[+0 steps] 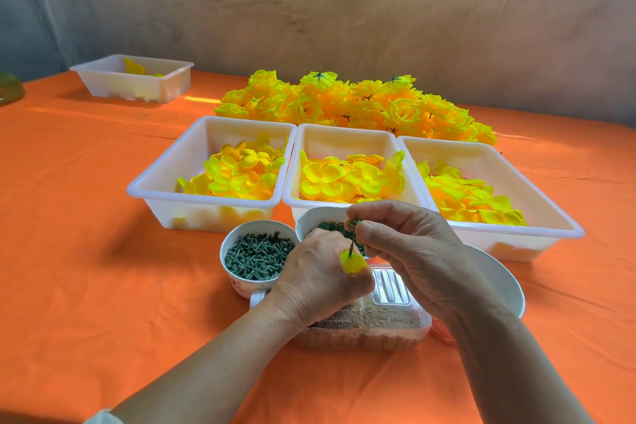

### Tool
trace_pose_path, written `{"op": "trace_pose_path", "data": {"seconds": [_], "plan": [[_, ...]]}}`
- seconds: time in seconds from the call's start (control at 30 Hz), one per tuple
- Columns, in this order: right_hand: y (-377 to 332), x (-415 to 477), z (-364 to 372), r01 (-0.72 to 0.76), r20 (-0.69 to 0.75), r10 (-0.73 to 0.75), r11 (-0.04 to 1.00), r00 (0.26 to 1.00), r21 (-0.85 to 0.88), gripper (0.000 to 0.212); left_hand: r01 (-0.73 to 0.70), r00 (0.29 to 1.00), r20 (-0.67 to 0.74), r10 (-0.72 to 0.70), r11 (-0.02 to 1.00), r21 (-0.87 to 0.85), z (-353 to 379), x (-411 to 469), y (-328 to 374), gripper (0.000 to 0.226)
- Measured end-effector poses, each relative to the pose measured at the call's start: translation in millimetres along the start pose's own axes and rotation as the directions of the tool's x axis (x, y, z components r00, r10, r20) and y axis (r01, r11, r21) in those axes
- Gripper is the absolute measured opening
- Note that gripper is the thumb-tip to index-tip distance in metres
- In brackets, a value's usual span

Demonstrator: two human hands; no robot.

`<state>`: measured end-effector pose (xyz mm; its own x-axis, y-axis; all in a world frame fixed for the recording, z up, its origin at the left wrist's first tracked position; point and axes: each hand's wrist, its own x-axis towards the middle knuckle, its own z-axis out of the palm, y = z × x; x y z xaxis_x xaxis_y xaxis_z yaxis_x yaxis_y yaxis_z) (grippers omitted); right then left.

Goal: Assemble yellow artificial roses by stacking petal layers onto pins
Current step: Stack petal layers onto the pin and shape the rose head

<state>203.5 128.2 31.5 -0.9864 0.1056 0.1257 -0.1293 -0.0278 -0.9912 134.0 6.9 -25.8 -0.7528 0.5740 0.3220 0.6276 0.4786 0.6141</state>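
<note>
a person's two hands meet low in the centre of the frame, over an orange cloth [103, 251]. the left hand [320, 272] is curled into a fist round a yellow bud [352, 262], from which a thin green pin [350, 249] stands up. the right hand [406, 251] pinches a small green piece [354, 224] between thumb and forefinger at the top of the pin. the hands are close together; whether they touch cannot be told.

just beyond the left hand sits a cup [241, 286] full of loose green pins. beside it, partly hidden by the hands, is a bowl [309, 218] of green pieces. under the wrists lies a clear box [378, 320] with brownish grains inside, and a white dish [506, 282] shows past the right wrist.

across the middle of the frame three white bins stand side by side, touching: the left bin [165, 162], middle bin [344, 129] and right bin [550, 203], each holding yellow petals [237, 172]. behind them, in the upper centre, lies a heap of finished roses [354, 103], some turned over to show dark green backs. a fourth bin [137, 93] sits well apart in the upper left with a few yellow pieces in it.
</note>
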Motion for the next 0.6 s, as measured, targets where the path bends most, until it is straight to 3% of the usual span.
{"op": "trace_pose_path", "data": {"seconds": [0.13,0.23,0.33,0.6], "plan": [[5,-3,-1,0.003,-0.011,-0.004,0.996,1.0,-0.087,0.018,-0.026,1.0,0.001,0.026,0.993,0.119,2,3,1,0.028],[9,-6,-3,0.008,-0.032,-0.015,0.98,0.999,-0.197,0.027,-0.011,1.0,0.008,0.011,0.999,0.053,2,3,0,0.023],[14,-8,-4,-0.003,-0.05,-0.013,0.952,0.999,-0.308,0.025,0.001,0.999,0.044,-0.003,0.999,0.045,2,2,-2,0.033],[17,-9,-7,0.007,-0.022,-0.015,0.946,1.0,-0.325,0.021,0.034,0.999,0.02,-0.033,0.999,-0.038,2,-1,-4,0.029]]}}
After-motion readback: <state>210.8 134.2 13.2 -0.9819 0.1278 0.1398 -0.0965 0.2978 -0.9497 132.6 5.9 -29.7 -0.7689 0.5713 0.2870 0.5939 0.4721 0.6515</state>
